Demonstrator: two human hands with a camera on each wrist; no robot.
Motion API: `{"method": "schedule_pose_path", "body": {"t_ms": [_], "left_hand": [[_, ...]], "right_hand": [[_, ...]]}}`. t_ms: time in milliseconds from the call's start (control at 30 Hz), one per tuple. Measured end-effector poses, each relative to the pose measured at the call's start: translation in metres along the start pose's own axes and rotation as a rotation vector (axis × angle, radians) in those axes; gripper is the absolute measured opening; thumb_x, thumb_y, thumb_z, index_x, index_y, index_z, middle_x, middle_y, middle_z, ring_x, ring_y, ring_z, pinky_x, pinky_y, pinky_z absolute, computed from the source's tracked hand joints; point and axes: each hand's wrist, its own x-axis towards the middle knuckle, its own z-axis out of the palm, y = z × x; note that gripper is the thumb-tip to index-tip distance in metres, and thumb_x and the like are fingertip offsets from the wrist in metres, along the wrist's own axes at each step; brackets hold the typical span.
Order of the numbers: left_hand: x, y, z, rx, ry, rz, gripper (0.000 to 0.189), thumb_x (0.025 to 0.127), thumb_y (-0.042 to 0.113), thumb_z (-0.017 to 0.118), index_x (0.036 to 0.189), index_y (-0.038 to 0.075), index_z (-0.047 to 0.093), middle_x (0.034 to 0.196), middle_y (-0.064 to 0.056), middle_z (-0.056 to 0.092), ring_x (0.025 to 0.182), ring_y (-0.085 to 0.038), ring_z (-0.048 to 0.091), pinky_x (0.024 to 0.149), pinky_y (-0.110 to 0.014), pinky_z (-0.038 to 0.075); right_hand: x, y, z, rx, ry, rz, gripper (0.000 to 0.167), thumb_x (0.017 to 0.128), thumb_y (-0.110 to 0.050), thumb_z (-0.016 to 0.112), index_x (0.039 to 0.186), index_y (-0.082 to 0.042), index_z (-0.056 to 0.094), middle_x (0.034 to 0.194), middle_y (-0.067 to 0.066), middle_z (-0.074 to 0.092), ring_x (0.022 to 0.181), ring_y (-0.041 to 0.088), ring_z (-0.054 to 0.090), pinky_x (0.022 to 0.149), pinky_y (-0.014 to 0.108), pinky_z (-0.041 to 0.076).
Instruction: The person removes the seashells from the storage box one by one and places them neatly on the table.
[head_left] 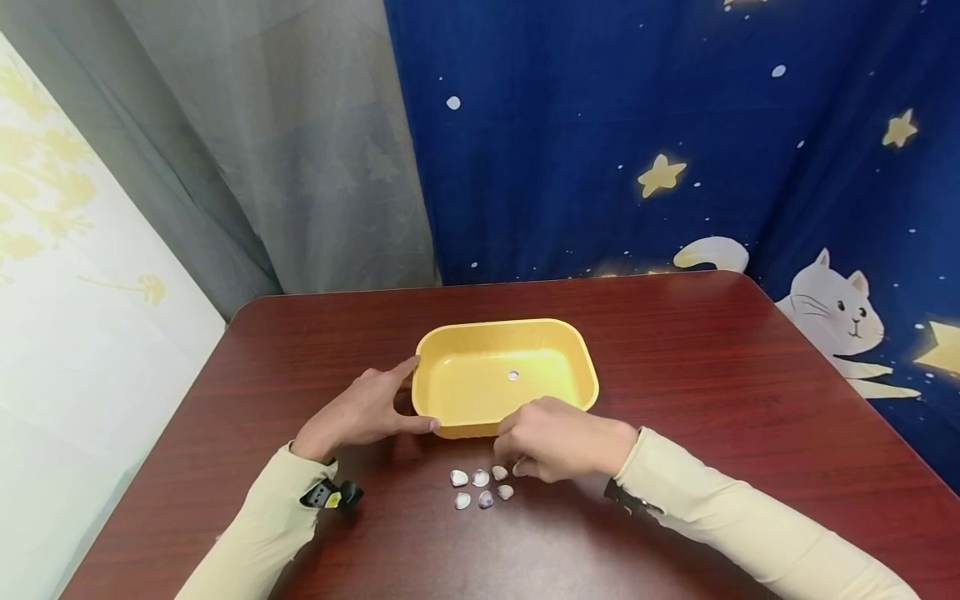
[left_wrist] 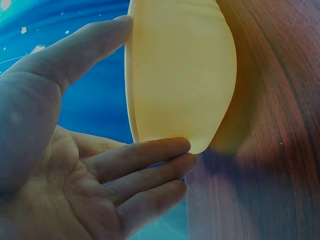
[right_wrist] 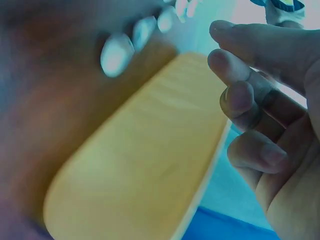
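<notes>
A yellow plastic basin (head_left: 465,327) stands on the table, with one small shell (head_left: 513,376) lying on its floor. My left hand (head_left: 367,407) spans the basin's left end, thumb at the front rim and forefinger at the far corner. In the left wrist view its fingers lie straight against the outer wall. My right hand (head_left: 558,440) is over the basin's front right side, close above several small white and purplish shells (head_left: 480,478) set out in two rows. The right wrist view shows its fingers (right_wrist: 240,95) loosely bent, with nothing visible between them.
The dark red wooden table (head_left: 315,333) carries the basin and the shells. Behind it hang a grey curtain (head_left: 300,167) and a blue curtain (head_left: 562,167) with stars and a white cat. A pale printed sheet (head_left: 90,292) is on the left.
</notes>
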Motion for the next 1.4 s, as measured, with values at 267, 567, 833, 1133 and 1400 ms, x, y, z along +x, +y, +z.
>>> {"method": "schedule_pose_path", "body": {"t_ms": [267, 567, 833, 1133, 1400], "left_hand": [[0.001, 0.000, 0.000, 0.000, 0.002, 0.001, 0.096, 0.078, 0.054, 0.081, 0.152, 0.008, 0.040, 0.128, -0.006, 0.071, 0.119, -0.021, 0.065, 0.100, -0.046, 0.052], [0.000, 0.000, 0.000, 0.006, -0.011, -0.031, 0.097, 0.077, 0.054, 0.081, 0.151, 0.009, 0.040, 0.132, -0.008, 0.069, 0.121, -0.022, 0.064, 0.102, -0.049, 0.051], [0.000, 0.001, 0.000, 0.009, -0.019, -0.027, 0.096, 0.076, 0.056, 0.081, 0.150, 0.009, 0.041, 0.127, -0.006, 0.071, 0.115, -0.019, 0.065, 0.099, -0.047, 0.052], [0.001, 0.001, -0.001, 0.017, -0.018, -0.017, 0.098, 0.077, 0.056, 0.081, 0.151, 0.007, 0.040, 0.128, -0.007, 0.071, 0.114, -0.019, 0.066, 0.097, -0.046, 0.052], [0.002, 0.002, -0.002, 0.041, -0.020, -0.013, 0.099, 0.077, 0.055, 0.081, 0.151, 0.003, 0.039, 0.126, -0.009, 0.071, 0.114, -0.021, 0.066, 0.098, -0.045, 0.053]], "right_hand": [[0.003, 0.022, -0.034, -0.012, 0.002, 0.021, 0.014, 0.079, -0.012, 0.080, 0.090, -0.021, 0.075, 0.082, -0.010, 0.071, 0.075, 0.007, 0.066, 0.068, 0.027, 0.055], [0.025, 0.063, -0.052, -0.004, -0.026, 0.129, 0.011, 0.081, -0.012, 0.080, 0.087, -0.018, 0.074, 0.075, -0.009, 0.068, 0.073, 0.009, 0.062, 0.068, 0.031, 0.054], [0.046, 0.094, -0.032, 0.087, -0.126, 0.250, 0.014, 0.080, -0.021, 0.085, 0.092, -0.016, 0.078, 0.076, -0.006, 0.069, 0.070, 0.009, 0.060, 0.068, 0.031, 0.054], [0.069, 0.110, -0.010, 0.087, -0.247, 0.335, 0.014, 0.076, -0.014, 0.087, 0.088, -0.017, 0.080, 0.084, -0.005, 0.074, 0.076, 0.010, 0.064, 0.073, 0.032, 0.056], [0.074, 0.116, 0.002, 0.070, -0.289, 0.348, 0.014, 0.072, -0.011, 0.088, 0.077, -0.019, 0.078, 0.078, -0.008, 0.071, 0.075, 0.010, 0.061, 0.069, 0.032, 0.054]]}}
